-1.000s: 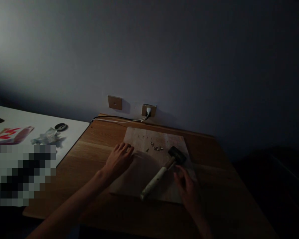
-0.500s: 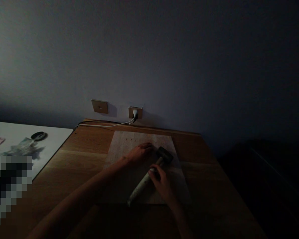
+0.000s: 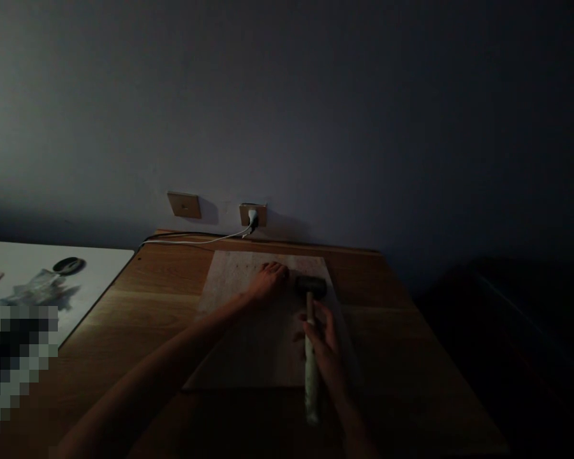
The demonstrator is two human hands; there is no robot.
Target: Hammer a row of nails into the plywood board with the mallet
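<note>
A pale wooden board (image 3: 239,331) lies on a brown wooden table (image 3: 162,299) in dim light. My right hand (image 3: 326,347) is wrapped round the pale handle of a black-headed mallet (image 3: 310,288), whose head points toward the wall and handle runs back toward me. My left hand (image 3: 268,280) rests on the far part of the board, just left of the mallet head, fingers curled together over a spot I cannot see clearly. Whatever is under those fingers is hidden.
A white cable (image 3: 196,241) runs along the table's back edge to a wall socket (image 3: 252,214), with a wall switch (image 3: 184,204) to its left. A white table (image 3: 43,280) with small objects stands at the left. Darkness fills the right.
My right hand closed on the mallet handle and turned it from slanted to pointing straight at the wall. My left hand moved from the board's left edge to its far middle.
</note>
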